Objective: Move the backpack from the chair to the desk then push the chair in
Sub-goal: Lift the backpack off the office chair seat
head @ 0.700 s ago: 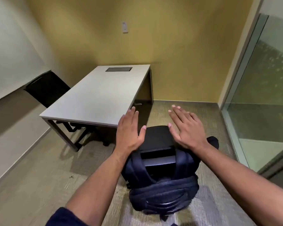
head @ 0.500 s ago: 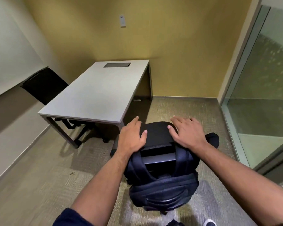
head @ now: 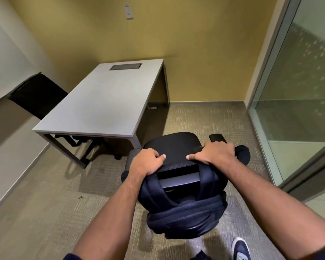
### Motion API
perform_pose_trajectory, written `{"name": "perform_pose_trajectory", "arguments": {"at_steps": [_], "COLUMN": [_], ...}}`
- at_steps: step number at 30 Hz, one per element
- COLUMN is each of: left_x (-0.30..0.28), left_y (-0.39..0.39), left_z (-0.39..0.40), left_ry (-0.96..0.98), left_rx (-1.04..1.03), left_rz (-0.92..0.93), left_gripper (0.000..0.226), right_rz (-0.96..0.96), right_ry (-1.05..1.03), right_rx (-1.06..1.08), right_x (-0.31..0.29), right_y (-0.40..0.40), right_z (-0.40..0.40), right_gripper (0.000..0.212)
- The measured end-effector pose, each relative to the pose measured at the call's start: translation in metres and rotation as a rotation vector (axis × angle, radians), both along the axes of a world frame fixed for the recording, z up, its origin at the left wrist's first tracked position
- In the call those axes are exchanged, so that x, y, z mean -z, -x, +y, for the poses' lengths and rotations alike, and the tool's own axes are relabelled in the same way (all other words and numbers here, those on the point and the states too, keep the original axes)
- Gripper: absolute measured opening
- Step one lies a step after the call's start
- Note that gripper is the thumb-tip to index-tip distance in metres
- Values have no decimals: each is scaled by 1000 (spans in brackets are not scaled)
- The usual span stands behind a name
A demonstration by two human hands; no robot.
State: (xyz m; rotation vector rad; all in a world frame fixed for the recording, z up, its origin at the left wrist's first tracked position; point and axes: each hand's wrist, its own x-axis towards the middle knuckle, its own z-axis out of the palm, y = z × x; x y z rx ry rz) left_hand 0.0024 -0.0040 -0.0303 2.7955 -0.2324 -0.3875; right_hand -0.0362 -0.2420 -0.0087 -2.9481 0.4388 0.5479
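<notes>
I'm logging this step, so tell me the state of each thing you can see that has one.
left hand: closed on the chair's top edge
right hand: closed on the chair's top edge
backpack: hanging on the chair back, not on the desk
chair: pulled out from the desk
desk: bare top
second chair: tucked in

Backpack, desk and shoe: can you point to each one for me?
backpack (head: 186, 212): head view, on its dark rounded lower body.
desk (head: 101, 102): head view, on the bare grey top.
shoe (head: 240, 249): head view, on the dark toe with white edge, bottom right.
</notes>
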Motion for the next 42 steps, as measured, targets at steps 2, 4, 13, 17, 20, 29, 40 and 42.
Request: {"name": "perform_pose_trajectory", "arguments": {"at_steps": [2,4,13,17,20,29,40,42], "left_x": [-1,-1,7,6,5,6,10,9], "left_y": [0,-1,-8,-10,-10,-17,-27,-26], "left_z": [-1,0,4,5,3,0,9,7], "left_ry": [10,29,86,103,104,134,199,197], "left_rx": [7,10,35,37,52,23,-7,-5], "left_rz": [6,10,18,38,84,262,365,364], "left_gripper": [51,51,50,51,49,48,43,42], "right_rz": [17,6,-207,-380,-505,-929,-1208,-1220], "right_ry": [-80,-163,-521,-634,-713,-998,-1027,-1005], "right_rx": [24,59,298,393,459,699,874,894], "right_x": [-1,-1,9,11,10,4,3,6], "right_y": [-1,-2,-1,3,6,27,46,51], "right_z": [-2,-6,-21,-23,-24,-35,-39,-43], "right_gripper": [66,56,57,57,53,59,51,53]}}
